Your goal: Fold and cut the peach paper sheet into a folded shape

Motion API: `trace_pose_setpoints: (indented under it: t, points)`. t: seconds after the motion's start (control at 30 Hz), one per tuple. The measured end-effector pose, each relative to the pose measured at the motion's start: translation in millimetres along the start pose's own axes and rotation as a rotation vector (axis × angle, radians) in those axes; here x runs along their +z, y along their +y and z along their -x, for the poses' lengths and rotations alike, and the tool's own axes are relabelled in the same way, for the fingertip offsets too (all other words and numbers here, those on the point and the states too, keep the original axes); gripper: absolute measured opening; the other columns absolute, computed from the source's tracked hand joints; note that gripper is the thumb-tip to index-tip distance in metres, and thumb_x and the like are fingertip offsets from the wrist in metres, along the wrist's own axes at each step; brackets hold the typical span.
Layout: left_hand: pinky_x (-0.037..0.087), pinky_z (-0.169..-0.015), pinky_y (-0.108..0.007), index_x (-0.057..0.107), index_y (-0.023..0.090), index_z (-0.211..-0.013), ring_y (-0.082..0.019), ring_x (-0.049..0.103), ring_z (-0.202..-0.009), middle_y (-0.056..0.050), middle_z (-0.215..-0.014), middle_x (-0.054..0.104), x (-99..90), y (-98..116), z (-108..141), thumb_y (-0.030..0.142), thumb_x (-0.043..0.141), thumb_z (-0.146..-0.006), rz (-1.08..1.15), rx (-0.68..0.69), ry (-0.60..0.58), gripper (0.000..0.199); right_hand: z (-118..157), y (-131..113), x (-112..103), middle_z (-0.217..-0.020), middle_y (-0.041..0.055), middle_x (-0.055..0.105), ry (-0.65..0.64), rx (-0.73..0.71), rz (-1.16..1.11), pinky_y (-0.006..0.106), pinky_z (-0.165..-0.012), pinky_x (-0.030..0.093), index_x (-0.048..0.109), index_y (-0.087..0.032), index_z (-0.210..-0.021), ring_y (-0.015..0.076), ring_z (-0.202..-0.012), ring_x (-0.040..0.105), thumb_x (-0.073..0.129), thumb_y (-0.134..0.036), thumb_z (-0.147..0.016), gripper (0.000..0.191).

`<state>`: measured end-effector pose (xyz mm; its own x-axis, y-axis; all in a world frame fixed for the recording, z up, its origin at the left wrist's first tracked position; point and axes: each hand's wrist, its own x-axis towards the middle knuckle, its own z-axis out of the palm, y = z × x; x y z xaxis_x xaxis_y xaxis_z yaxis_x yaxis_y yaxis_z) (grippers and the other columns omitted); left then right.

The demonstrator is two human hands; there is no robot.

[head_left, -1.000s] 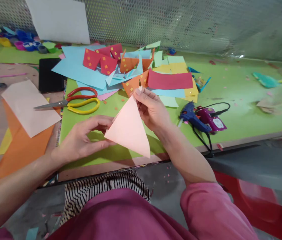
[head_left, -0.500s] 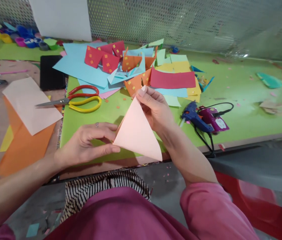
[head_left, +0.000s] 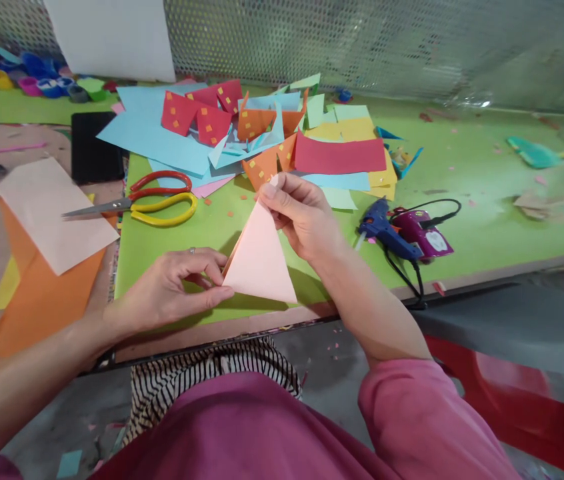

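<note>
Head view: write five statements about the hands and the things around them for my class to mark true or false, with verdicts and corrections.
1. The right hand pinches the folded pink paper near its top corner. True.
2. The scissors lie with their blades over a pale sheet. True.
3. The left hand holds the scissors. False: it holds the folded pink paper's lower left corner.
4. The glue gun is yellow. False: it is blue.
5. A purple box sits beside the glue gun. True.
</note>
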<state>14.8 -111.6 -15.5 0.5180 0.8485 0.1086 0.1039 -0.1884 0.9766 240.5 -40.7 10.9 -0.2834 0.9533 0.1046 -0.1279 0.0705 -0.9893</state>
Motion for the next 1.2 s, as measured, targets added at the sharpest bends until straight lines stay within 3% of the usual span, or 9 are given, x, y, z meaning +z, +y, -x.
trace_pose_setpoints:
  t: [0.1, 0.23, 0.3, 0.4, 0.63, 0.73, 0.87, 1.0, 1.2]
  points:
    - [0.055, -0.064, -0.02, 0.069, 0.023, -0.091, -0.013, 0.069, -0.074, -0.001, -0.094, 0.076, -1.3, -2.5, -0.7, 0.041, 0.083, -0.086, 0.208, -0.11, 0.089, 0.023, 0.7, -1.2, 2.8, -0.066, -0.0063, 0.047, -0.008, -0.031, -0.003, 0.025, -0.052, 0.031, 0.05, -0.023, -0.07, 0.0078, -0.058, 0.037, 0.083, -0.059, -0.083, 0.05]
    - [0.058, -0.066, -0.026, 0.071, 0.022, -0.116, -0.02, 0.072, -0.079, -0.006, -0.094, 0.077, 1.2, -2.9, -4.4, 0.062, 0.082, -0.081, 0.327, -0.226, 0.128, 0.054, 5.2, 1.9, 14.1, -0.066, -0.0067, 0.048, -0.074, -0.061, 0.008, 0.024, -0.052, 0.032, 0.053, -0.022, -0.072, 0.0069, -0.057, 0.037, 0.079, -0.062, -0.086, 0.05]
    - [0.05, -0.056, -0.022, 0.076, 0.02, -0.103, -0.016, 0.066, -0.068, -0.004, -0.079, 0.073, 4.8, -1.8, -6.1, 0.061, 0.082, -0.081, 0.28, -0.263, 0.12, 0.047, 7.9, 4.6, 20.0, -0.067, -0.0067, 0.049, -0.103, -0.063, 0.022, 0.024, -0.051, 0.032, 0.055, -0.022, -0.074, 0.0066, -0.058, 0.037, 0.078, -0.064, -0.086, 0.05]
    - [0.038, -0.048, -0.018, 0.077, 0.018, -0.082, -0.01, 0.054, -0.056, -0.001, -0.067, 0.066, 8.5, -1.5, -7.5, 0.057, 0.082, -0.083, 0.22, -0.277, 0.204, 0.039, 10.7, 6.2, 23.7, -0.071, -0.0058, 0.051, -0.103, -0.032, 0.041, 0.024, -0.052, 0.033, 0.058, -0.022, -0.078, 0.0073, -0.06, 0.04, 0.076, -0.069, -0.086, 0.05]
    - [0.046, -0.05, -0.019, 0.079, 0.019, -0.082, -0.012, 0.059, -0.059, -0.001, -0.071, 0.072, 2.1, 1.9, -12.6, 0.06, 0.087, -0.076, 0.256, -0.239, 0.498, 0.042, 13.8, -0.8, 16.9, -0.079, -0.0025, 0.058, -0.253, 0.119, 0.252, 0.026, -0.063, 0.037, 0.067, -0.019, -0.085, 0.0105, -0.071, 0.047, 0.077, -0.069, -0.082, 0.051]
    - [0.049, -0.051, -0.02, 0.078, 0.019, -0.079, -0.012, 0.059, -0.058, 0.0, -0.068, 0.072, -0.9, 1.2, -15.4, 0.058, 0.089, -0.075, 0.248, -0.192, 0.564, 0.04, 15.6, -2.3, 15.9, -0.079, -0.0027, 0.06, -0.268, 0.163, 0.339, 0.027, -0.063, 0.035, 0.067, -0.018, -0.087, 0.0109, -0.07, 0.049, 0.082, -0.066, -0.078, 0.051]
    - [0.054, -0.058, -0.021, 0.078, 0.022, -0.087, -0.013, 0.064, -0.064, 0.0, -0.074, 0.074, -3.2, -8.9, -16.2, 0.05, 0.087, -0.08, 0.307, -0.08, 0.666, 0.03, 17.9, -3.1, 15.5, -0.071, -0.0036, 0.056, -0.271, 0.172, 0.469, 0.028, -0.061, 0.03, 0.066, -0.018, -0.081, 0.0106, -0.066, 0.046, 0.076, -0.062, -0.085, 0.045]
    - [0.056, -0.061, -0.022, 0.079, 0.023, -0.09, -0.013, 0.067, -0.067, 0.0, -0.075, 0.074, -6.8, -15.4, -17.0, 0.042, 0.089, -0.081, 0.398, -0.04, 0.655, 0.023, 19.2, -3.5, 15.9, -0.068, -0.0039, 0.054, -0.259, 0.102, 0.573, 0.028, -0.062, 0.031, 0.064, -0.019, -0.077, 0.0106, -0.064, 0.043, 0.069, -0.055, -0.092, 0.04]
    - [0.06, -0.063, -0.025, 0.082, 0.026, -0.089, -0.015, 0.072, -0.071, -0.001, -0.079, 0.078, -16.0, -12.9, -21.3, 0.046, 0.091, -0.078, 0.435, 0.011, 0.685, 0.025, 20.7, -3.5, 18.5, -0.07, -0.003, 0.056, -0.3, 0.091, 0.621, 0.029, -0.065, 0.033, 0.062, -0.019, -0.075, 0.0111, -0.067, 0.047, 0.066, -0.057, -0.093, 0.042]
